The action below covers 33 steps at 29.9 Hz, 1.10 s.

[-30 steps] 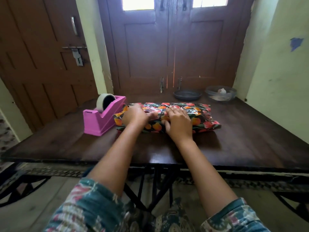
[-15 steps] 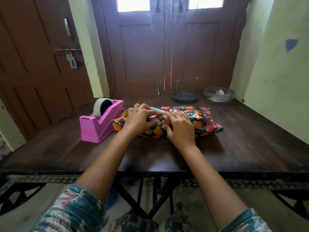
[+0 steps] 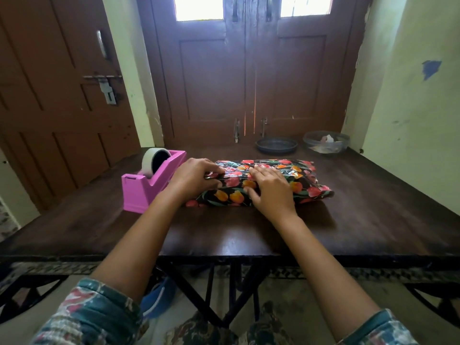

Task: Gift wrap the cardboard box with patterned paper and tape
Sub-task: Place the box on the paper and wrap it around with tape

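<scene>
As the flat, open right hand [image 3: 271, 192] pins the patterned paper [image 3: 307, 181], the left hand [image 3: 193, 179] pinches its seam in a curled grip; keep that taut.

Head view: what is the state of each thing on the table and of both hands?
wrapped box, covered in patterned paper, lying flat
left hand, fingers curled on its left end
right hand, flat, pressing its top
tape dispenser, roll loaded
dark dish, looks empty
clear bowl, holds scraps

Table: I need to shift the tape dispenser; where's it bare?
Bare on the table: the near strip before the wrapped box, and right of it. Crowded: tape dispenser at the box's left; dark dish, clear bowl behind.
</scene>
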{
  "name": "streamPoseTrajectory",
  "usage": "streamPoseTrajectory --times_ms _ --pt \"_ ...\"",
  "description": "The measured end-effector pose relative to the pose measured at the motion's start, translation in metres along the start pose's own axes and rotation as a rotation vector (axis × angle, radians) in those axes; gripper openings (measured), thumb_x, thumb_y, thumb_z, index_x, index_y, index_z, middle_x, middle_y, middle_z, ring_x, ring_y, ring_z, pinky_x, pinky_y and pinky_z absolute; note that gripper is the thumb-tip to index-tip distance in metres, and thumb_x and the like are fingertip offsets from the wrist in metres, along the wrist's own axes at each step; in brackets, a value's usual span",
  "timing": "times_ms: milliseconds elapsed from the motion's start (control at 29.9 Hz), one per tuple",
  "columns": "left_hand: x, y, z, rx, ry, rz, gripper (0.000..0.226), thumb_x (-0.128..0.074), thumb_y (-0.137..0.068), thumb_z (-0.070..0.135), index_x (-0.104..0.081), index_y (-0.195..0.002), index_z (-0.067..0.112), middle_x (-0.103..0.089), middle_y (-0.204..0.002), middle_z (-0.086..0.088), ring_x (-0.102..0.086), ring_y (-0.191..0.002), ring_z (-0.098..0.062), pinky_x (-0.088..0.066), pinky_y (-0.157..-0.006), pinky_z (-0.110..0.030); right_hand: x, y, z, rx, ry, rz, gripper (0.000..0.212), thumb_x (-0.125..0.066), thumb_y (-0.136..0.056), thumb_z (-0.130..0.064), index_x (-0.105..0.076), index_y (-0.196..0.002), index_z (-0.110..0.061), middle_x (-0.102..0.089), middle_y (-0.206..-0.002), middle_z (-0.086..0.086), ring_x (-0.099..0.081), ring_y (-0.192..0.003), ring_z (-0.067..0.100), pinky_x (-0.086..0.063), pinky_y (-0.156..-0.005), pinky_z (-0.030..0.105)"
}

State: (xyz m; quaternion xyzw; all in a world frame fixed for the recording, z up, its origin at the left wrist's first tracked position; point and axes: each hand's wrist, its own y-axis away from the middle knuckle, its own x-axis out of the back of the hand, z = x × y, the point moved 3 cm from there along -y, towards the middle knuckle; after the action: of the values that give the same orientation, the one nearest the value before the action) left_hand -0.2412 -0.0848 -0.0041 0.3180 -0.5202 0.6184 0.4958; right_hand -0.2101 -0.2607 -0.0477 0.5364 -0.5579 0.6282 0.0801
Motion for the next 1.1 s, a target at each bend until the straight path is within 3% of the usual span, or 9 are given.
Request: streamPoseTrajectory --times_ms 134,334,468,602,736,836,970,1037,1103 --pt "-0.007 0.006 -0.003 -0.069 -0.101 0.099 0.036 -0.066 -0.083 0.037 -0.065 -0.118 0.029 -0.062 -0.125 0.003 -0.059 -0.112 -0.02 -0.05 -0.088 -0.037 0.004 -0.005 0.0 0.003 0.003 -0.09 0.058 -0.054 -0.09 -0.038 -0.04 -0.14 -0.013 -0.041 -0.145 0.006 -0.034 -0.136 0.018 -0.011 -0.115 0.03" --pt "-0.012 0.015 -0.002 -0.096 -0.152 0.241 0.036 -0.062 -0.085 0.043 -0.065 -0.118 0.03 -0.064 -0.123 0.006 -0.061 -0.11 -0.019 -0.05 -0.085 -0.034 -0.001 -0.002 -0.01 -0.043 0.023 -0.066 0.07 -0.052 -0.09 -0.041 -0.025 -0.145 -0.008 -0.023 -0.153 0.01 -0.019 -0.142 0.022 -0.004 -0.116 0.042" --pt "-0.013 0.013 -0.002 -0.064 -0.154 0.253 0.036 -0.06 -0.086 0.044 -0.063 -0.12 0.033 -0.064 -0.122 0.007 -0.06 -0.111 -0.017 -0.049 -0.085 -0.032 0.0 -0.001 -0.017 -0.061 -0.061 0.043 0.081 -0.06 -0.086 -0.032 -0.013 -0.148 -0.01 -0.007 -0.156 0.013 -0.017 -0.141 0.035 -0.016 -0.115 0.047" --pt "-0.013 0.013 -0.002 -0.056 -0.152 0.269 0.035 -0.06 -0.087 0.042 -0.062 -0.121 0.034 -0.063 -0.124 0.008 -0.059 -0.113 -0.017 -0.046 -0.086 -0.031 0.006 -0.008 -0.029 0.056 -0.012 0.134 0.069 -0.062 -0.082 -0.027 -0.034 -0.141 -0.004 -0.04 -0.144 0.016 -0.031 -0.137 0.031 -0.016 -0.114 0.039" --pt "-0.013 0.011 -0.01 -0.083 -0.04 0.238 0.034 -0.067 -0.081 0.036 -0.066 -0.115 0.029 -0.065 -0.119 0.005 -0.061 -0.108 -0.018 -0.05 -0.085 -0.033 -0.017 -0.007 -0.051 0.172 -0.022 -0.07 0.062 -0.056 -0.086 -0.026 -0.036 -0.14 -0.004 -0.041 -0.144 0.014 -0.034 -0.136 0.026 -0.02 -0.113 0.033" --pt "-0.009 0.01 -0.026 -0.1 0.158 0.222 0.031 -0.076 -0.075 0.024 -0.072 -0.104 0.013 -0.065 -0.115 -0.004 -0.063 -0.102 -0.021 -0.051 -0.087 -0.036 -0.028 -0.003 -0.055 0.166 0.016 -0.005 0.056 -0.056 -0.08 -0.028 -0.051 -0.129 -0.003 -0.057 -0.128 0.015 -0.053 -0.12 0.03 -0.036 -0.105 0.041" --pt "-0.002 0.019 -0.038 -0.211 0.002 0.192 0.028 -0.071 -0.08 0.026 -0.072 -0.106 0.017 -0.069 -0.11 -0.004 -0.06 -0.104 -0.022 -0.049 -0.09 -0.039 -0.032 -0.003 -0.053 0.166 0.006 0.111 0.047 -0.056 -0.077 -0.03 -0.062 -0.118 -0.009 -0.065 -0.115 0.009 -0.06 -0.106 0.028 -0.044 -0.096 0.04" --pt "0.009 0.025 -0.042 -0.171 -0.035 0.263 0.02 -0.066 -0.083 0.028 -0.074 -0.098 0.018 -0.071 -0.105 -0.001 -0.061 -0.101 -0.019 -0.05 -0.084 -0.036 -0.034 -0.002 -0.054 0.158 -0.005 0.142 0.043 -0.057 -0.077 -0.028 -0.063 -0.117 -0.011 -0.065 -0.114 0.007 -0.06 -0.105 0.027 -0.044 -0.097 0.039" --pt "0.027 0.03 -0.053 0.01 -0.04 0.405 0.018 -0.06 -0.087 0.027 -0.075 -0.09 0.016 -0.071 -0.097 -0.001 -0.061 -0.09 -0.02 -0.048 -0.071 -0.03 -0.037 -0.002 -0.055 0.152 -0.007 0.16 0.042 -0.057 -0.077 -0.026 -0.063 -0.115 -0.011 -0.066 -0.113 0.006 -0.06 -0.105 0.027 -0.043 -0.098 0.039"
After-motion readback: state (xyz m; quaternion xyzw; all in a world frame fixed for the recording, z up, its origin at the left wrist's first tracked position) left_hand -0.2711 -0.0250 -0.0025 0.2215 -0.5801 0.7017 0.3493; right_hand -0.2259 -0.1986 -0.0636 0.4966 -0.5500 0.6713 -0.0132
